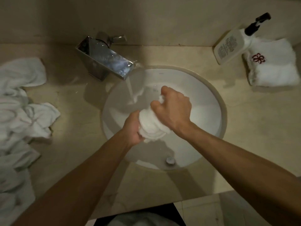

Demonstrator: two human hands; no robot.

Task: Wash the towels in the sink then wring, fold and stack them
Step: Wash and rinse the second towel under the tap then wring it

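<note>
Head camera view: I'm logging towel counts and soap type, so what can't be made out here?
- Head view, pile of towels: cut off by the left edge and bunched, so no count.
- Soap bottle: label print too small and blurred to read.
- Towel being wrung: its ends hidden inside the left hand and right hand.
- Folded towel: layers beneath unclear.

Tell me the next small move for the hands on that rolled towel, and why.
Probably twist harder, turning the two hands opposite ways over the basin. The left hand and right hand both clamp the rolled towel above the sink, so it looks mid-wring, and folded towels wait by the soap bottle.
</note>
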